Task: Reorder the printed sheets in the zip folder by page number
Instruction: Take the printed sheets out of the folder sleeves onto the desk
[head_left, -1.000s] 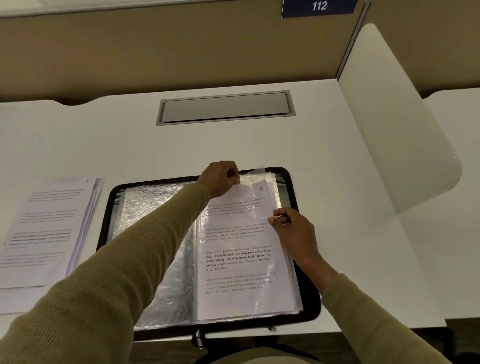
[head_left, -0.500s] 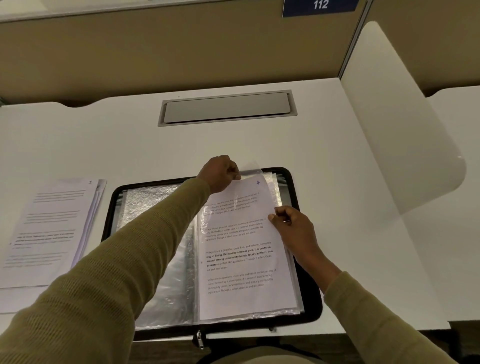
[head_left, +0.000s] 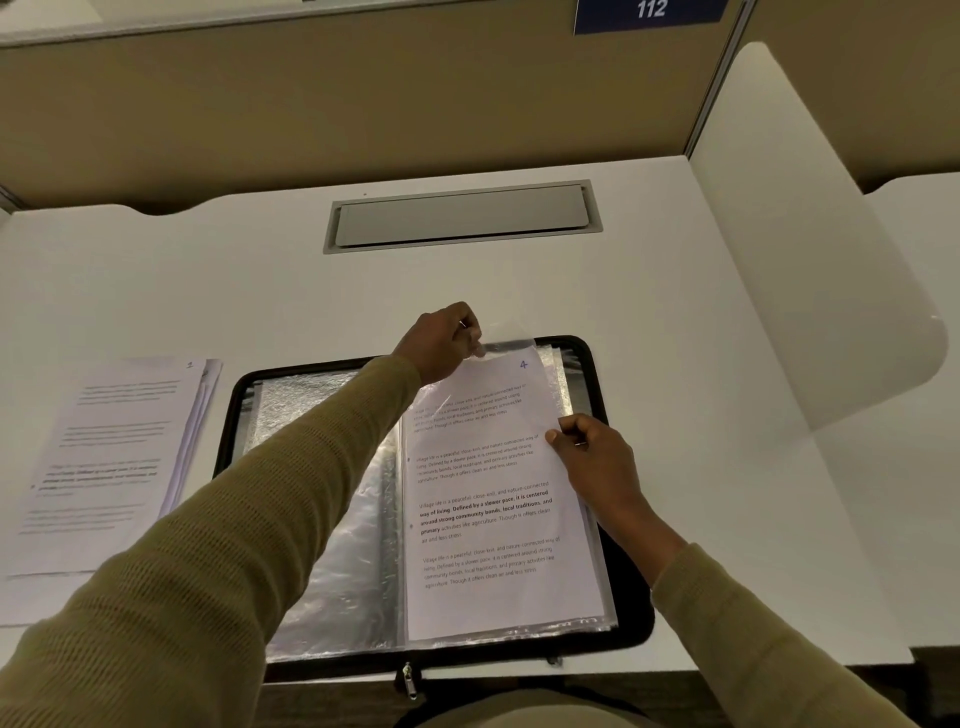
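Printed sheet, flat white paper numbered 4, lies between the hands: left hand pinches the glossy clear sleeve, right hand pinches the sheet's edge.

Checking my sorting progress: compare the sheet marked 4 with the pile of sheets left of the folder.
The sheet marked 4 lies in the open folder, its edge pinched by the right hand; the pile rests untouched on the desk. The sheet is single; the pile holds several. Both are white printed pages.
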